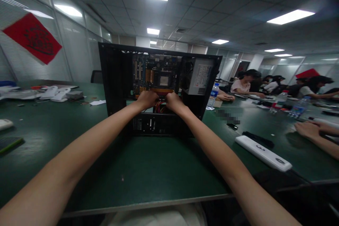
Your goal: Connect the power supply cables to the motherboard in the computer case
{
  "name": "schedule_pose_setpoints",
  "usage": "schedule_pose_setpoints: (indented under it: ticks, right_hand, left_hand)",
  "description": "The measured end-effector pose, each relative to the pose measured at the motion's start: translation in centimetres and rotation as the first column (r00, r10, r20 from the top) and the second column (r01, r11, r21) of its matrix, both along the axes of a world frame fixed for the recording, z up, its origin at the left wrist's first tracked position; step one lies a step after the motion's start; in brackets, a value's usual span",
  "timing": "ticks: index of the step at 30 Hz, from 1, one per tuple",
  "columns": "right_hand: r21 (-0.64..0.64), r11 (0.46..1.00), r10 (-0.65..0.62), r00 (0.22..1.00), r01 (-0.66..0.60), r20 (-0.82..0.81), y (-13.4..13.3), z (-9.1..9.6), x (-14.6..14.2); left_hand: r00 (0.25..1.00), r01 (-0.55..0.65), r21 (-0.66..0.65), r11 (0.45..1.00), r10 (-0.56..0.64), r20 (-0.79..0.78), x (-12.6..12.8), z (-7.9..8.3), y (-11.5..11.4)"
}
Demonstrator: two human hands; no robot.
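Note:
A black computer case [160,50] stands on the green table with its open side facing me. Inside it sits a motherboard [150,65] with a square metal-topped chip and several slots. A silver power supply [201,77] fills the right side of the case. Both my hands reach to the motherboard's lower edge, close together. My left hand [148,99] has its fingers closed there, and my right hand [173,101] is closed just beside it. Whatever is between their fingers is hidden. Coloured wires [160,107] show between and below the hands.
On the green table [148,173], a white power strip [263,152] lies to the right. A water bottle [212,96] stands by the case. Papers and white items [57,93] lie to the left. Other people sit rightward; one person's hands [308,129] rest nearby.

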State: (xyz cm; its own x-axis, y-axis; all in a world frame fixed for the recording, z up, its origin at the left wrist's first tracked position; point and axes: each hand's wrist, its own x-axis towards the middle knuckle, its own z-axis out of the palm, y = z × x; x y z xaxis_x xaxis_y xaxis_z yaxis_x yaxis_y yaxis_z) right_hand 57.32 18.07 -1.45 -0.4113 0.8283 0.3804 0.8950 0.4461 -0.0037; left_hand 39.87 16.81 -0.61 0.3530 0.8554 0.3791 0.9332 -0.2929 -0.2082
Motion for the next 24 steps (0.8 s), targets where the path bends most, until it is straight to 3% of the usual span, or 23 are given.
schedule_pose_setpoints:
  ticks: [24]
  right_hand:
    - [-0.022, 1.0, -0.004, 0.998, 0.003, -0.058, 0.24, 0.34, -0.28]
  left_hand:
    - [0.996, 0.014, 0.002, 1.0, -0.014, -0.083, -0.2, -0.28, 0.13]
